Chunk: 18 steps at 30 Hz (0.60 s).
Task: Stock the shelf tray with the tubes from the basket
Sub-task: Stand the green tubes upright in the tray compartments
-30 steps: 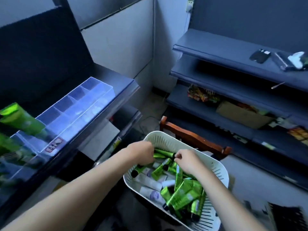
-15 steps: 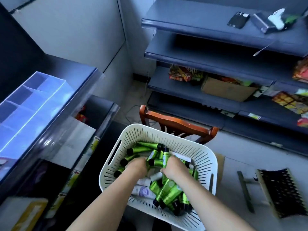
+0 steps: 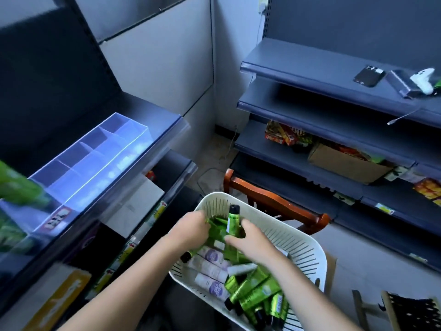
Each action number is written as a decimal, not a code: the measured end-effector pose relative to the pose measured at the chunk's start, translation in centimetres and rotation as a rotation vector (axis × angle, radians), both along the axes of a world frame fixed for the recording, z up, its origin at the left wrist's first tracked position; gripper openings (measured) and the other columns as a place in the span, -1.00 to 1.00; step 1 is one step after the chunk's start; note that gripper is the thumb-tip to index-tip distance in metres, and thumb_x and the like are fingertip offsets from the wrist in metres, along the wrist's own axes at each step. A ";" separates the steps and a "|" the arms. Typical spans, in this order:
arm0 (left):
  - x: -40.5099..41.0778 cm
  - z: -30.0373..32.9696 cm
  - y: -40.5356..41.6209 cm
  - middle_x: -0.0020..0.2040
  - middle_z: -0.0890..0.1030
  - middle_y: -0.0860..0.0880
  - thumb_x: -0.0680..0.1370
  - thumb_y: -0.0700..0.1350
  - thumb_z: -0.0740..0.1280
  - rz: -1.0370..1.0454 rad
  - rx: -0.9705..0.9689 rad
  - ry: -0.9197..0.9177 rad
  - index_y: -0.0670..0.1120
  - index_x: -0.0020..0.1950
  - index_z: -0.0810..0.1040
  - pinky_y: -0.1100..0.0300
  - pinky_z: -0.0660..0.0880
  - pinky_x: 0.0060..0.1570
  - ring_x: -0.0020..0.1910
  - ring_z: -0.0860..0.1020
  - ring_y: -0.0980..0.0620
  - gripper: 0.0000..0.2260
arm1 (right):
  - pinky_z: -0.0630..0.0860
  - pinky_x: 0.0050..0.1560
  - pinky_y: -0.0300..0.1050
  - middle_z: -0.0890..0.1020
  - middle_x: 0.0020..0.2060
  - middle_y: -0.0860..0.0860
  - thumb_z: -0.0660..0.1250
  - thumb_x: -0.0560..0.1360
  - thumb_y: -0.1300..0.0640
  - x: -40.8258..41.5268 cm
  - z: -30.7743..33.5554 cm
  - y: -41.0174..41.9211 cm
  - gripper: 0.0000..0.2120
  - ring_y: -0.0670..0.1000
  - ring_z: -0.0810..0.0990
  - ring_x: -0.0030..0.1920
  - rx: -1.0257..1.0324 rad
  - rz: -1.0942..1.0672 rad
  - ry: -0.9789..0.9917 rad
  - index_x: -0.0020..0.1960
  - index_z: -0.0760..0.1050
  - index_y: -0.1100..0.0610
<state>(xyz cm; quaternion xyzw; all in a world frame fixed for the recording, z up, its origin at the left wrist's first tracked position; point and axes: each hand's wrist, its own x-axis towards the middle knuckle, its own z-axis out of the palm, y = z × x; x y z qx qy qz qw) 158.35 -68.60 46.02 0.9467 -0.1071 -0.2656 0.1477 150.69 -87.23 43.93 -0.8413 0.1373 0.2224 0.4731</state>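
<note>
A white slotted basket (image 3: pixel 300 244) in front of me holds several green tubes with black caps (image 3: pixel 253 295) and a few white tubes with purple labels (image 3: pixel 211 256). My right hand (image 3: pixel 250 240) grips one green tube (image 3: pixel 232 223) that stands upright, cap up, above the pile. My left hand (image 3: pixel 193 229) is closed around a bunch of green tubes at the basket's far left. The clear divided shelf tray (image 3: pixel 95 161) sits on the dark shelf to my left. Green tubes (image 3: pixel 16 187) show blurred in its near end.
The basket rests on a wooden chair (image 3: pixel 274 201). Grey shelves (image 3: pixel 334 96) on the right carry a phone (image 3: pixel 368 75), a white controller (image 3: pixel 423 78), a cardboard box (image 3: pixel 346 166) and snack packs. A black brush (image 3: pixel 415 311) lies on the floor at lower right.
My right hand has lifted one green tube upright out of the pile. My left hand has closed on more tubes. The view has swung back to the left, showing more of the tray.
</note>
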 end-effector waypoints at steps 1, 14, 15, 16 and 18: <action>0.2 1.7 0.9 -0.02 0.65 -0.05 0.62 -0.03 0.29 0.021 -0.043 -0.022 -0.09 0.12 0.58 0.09 0.55 -0.05 -0.03 0.62 -0.08 -0.82 | 0.55 0.24 -0.06 0.65 0.08 -0.16 0.47 0.56 -0.06 0.7 1.3 0.6 -0.70 -0.10 0.62 0.11 0.041 0.005 -0.044 0.23 0.48 -0.10; -0.5 27.4 19.4 -0.22 0.66 0.02 0.57 0.01 0.39 0.324 -0.182 -0.498 0.02 -0.15 0.60 0.12 0.50 -0.34 -0.33 0.58 0.01 -0.87 | 0.63 -0.34 0.06 0.69 -0.16 0.16 0.25 0.69 -0.10 9.7 18.9 12.2 -0.86 0.13 0.61 -0.41 0.185 0.365 -0.347 0.15 0.29 -0.14; -0.5 28.6 21.0 -0.26 0.67 0.00 0.57 -0.01 0.39 0.346 -0.193 -0.523 0.01 -0.16 0.61 0.14 0.50 -0.39 -0.39 0.57 0.01 -0.87 | 0.59 -0.33 0.00 0.69 -0.18 0.12 0.24 0.70 -0.11 10.3 20.0 13.1 -0.86 0.05 0.60 -0.41 0.136 0.403 -0.373 0.15 0.29 -0.12; -0.5 29.7 22.7 -0.29 0.68 -0.01 0.56 -0.03 0.40 0.381 -0.212 -0.539 0.00 -0.17 0.62 0.18 0.48 -0.44 -0.44 0.54 0.03 -0.87 | 0.57 -0.29 -0.03 0.69 -0.19 0.10 0.23 0.70 -0.10 11.0 21.2 14.4 -0.85 -0.02 0.59 -0.39 0.087 0.429 -0.391 0.16 0.28 -0.10; -0.4 30.9 25.6 -0.32 0.70 -0.01 0.55 -0.05 0.41 0.459 -0.260 -0.530 -0.03 -0.17 0.65 0.26 0.43 -0.53 -0.49 0.50 0.08 -0.88 | 0.54 -0.24 -0.06 0.70 -0.18 0.07 0.20 0.70 -0.03 12.0 23.2 16.9 -0.83 -0.05 0.59 -0.33 0.018 0.458 -0.386 0.21 0.26 -0.02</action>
